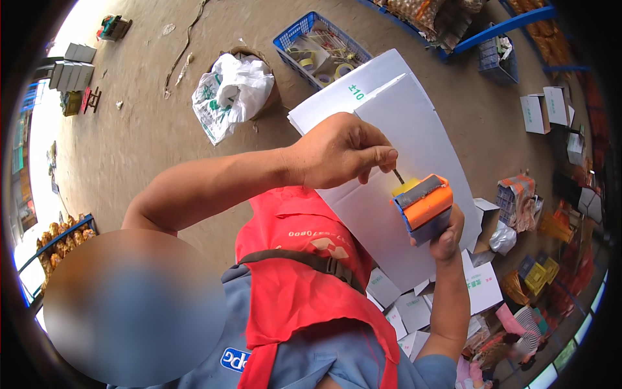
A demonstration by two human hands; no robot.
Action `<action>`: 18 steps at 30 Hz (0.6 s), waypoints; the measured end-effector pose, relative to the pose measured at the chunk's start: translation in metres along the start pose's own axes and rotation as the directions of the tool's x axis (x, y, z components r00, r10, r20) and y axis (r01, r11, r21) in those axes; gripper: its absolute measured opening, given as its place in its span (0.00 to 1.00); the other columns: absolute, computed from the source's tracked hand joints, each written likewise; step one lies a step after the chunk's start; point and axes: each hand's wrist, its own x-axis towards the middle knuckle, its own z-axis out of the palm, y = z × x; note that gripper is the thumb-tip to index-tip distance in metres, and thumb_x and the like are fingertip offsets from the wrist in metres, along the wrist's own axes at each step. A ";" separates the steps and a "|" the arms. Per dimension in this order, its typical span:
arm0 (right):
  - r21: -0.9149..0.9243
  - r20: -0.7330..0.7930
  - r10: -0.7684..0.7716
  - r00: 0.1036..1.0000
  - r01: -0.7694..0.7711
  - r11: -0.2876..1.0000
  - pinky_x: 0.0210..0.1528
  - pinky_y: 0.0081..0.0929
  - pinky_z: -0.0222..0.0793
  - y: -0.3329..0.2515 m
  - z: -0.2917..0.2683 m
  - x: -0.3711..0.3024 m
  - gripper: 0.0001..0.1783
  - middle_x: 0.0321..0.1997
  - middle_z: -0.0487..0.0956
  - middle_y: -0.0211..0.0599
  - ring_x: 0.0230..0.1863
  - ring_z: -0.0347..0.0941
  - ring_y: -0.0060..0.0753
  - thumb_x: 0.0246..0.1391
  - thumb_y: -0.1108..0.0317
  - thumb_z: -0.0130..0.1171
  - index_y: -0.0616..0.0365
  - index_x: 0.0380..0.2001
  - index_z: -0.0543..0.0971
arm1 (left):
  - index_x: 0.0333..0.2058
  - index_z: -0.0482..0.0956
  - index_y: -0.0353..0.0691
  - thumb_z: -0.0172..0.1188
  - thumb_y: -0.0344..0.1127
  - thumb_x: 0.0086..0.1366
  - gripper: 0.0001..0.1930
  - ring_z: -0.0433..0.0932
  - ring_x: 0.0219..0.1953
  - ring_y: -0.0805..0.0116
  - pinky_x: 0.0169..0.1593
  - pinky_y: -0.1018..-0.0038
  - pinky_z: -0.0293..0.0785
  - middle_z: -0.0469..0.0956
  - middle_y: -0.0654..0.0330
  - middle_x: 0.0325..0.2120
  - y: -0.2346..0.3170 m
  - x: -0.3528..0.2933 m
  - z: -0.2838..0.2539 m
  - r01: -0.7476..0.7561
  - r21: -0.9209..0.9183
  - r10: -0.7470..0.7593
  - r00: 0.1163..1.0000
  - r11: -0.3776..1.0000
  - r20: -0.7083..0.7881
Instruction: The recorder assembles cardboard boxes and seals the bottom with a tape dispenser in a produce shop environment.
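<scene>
My right hand (448,236) grips a tape dispenser (424,206) with an orange and dark blue body and a grey strip along its top. A patch of yellow (407,187) shows at the dispenser's far side. My left hand (343,150) is closed, thumb and forefinger pinching a thin dark strip (398,175) that reaches down toward the dispenser; whether it is tape seen edge-on I cannot tell. Under both hands lies a stack of flat white cardboard (414,123) with green print, close against my red apron (304,240).
Beyond the cardboard stands a blue plastic basket (310,26) with tape rolls. Left of it, a white bag (234,91) lines a round container. White boxes (481,285) crowd the right side, with a blue metal frame (505,27) at the far right. People (512,343) are at lower right.
</scene>
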 end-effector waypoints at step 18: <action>-0.039 -0.050 0.239 0.970 -0.241 0.970 0.30 0.29 0.72 -0.039 0.002 0.011 0.55 0.26 0.80 0.35 0.25 0.78 0.32 0.53 0.13 0.49 0.67 0.29 0.80 | 0.37 0.88 0.34 0.62 0.44 0.76 0.18 0.81 0.25 0.77 0.30 0.78 0.75 0.87 0.59 0.32 -0.015 0.004 -0.098 0.032 -0.059 -0.037 0.996 0.998 -0.080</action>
